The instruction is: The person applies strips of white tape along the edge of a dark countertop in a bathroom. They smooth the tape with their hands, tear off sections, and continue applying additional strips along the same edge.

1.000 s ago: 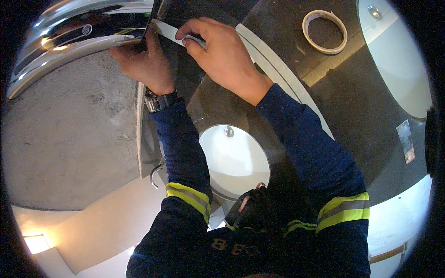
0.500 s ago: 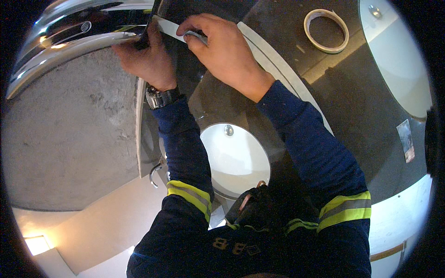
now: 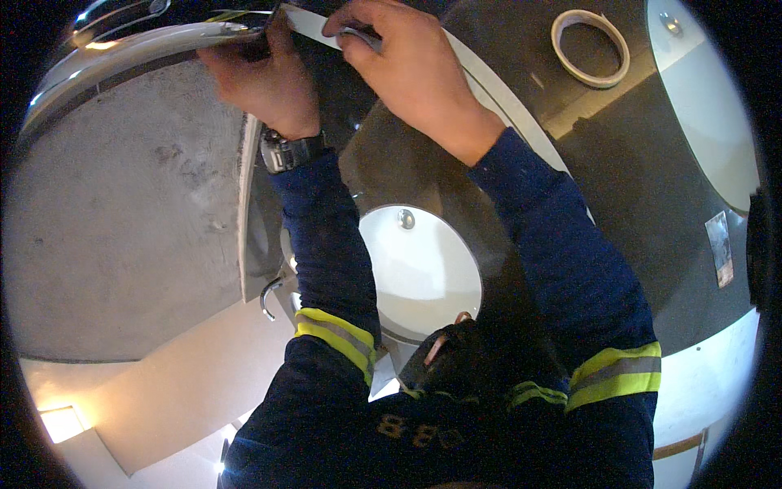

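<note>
I see both hands at the mirror's top edge: left hand [image 3: 269,85] clamped on the pale strip [image 3: 314,22], right hand [image 3: 407,69] pinching it beside; tape roll [image 3: 590,47] well apart on the counter.

Over the last second both the left hand [image 3: 265,81] and the right hand [image 3: 407,69] have shifted toward the upper frame edge, apparently advancing along the pale tape strip [image 3: 314,23] at the frame corner.

navy sleeves [image 3: 326,244], yellow-grey bands | white basin [image 3: 419,273] | cream tape roll [image 3: 590,47]
</note>
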Motion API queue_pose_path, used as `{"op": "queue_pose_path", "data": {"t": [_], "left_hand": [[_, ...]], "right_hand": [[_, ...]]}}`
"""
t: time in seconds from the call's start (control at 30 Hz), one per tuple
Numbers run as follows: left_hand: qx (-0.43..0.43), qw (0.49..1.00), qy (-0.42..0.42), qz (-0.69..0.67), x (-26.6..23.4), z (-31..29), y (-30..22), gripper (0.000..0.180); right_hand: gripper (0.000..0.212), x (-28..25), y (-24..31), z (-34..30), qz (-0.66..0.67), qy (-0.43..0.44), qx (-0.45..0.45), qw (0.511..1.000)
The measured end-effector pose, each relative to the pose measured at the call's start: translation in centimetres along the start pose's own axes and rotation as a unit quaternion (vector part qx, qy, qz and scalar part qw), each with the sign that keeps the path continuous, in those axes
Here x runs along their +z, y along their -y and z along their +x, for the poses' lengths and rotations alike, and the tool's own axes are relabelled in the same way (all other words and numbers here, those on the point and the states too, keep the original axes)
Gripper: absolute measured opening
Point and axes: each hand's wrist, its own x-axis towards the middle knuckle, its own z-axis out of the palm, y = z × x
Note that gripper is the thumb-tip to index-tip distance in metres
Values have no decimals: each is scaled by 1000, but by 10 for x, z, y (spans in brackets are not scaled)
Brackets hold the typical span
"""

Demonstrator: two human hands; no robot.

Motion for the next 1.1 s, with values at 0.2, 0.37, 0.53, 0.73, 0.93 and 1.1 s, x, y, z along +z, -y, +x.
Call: {"op": "queue_pose_path", "data": {"t": [0.2,0.37,0.53,0.73,0.93,1.1], "left_hand": [[-4,992,-1,-128,8,-7,-4,29],[20,999,18,23,7,-8,-7,41],[22,996,23,78,2,-7,-18,47],[-14,999,40,1,0,-3,-28,55],[-16,982,47,-183,6,1,-13,72],[7,985,-10,-172,6,0,-10,64]], "right_hand": [[17,-5,6,-2,-8,-3,6,1000],[18,-7,3,-2,-9,3,21,1000],[18,-6,1,-2,-29,3,13,1000],[18,-6,-1,-3,-42,-6,-8,999],[18,-6,-3,-4,-45,-2,8,999],[18,-6,-3,-2,-41,-11,-9,999]]}}
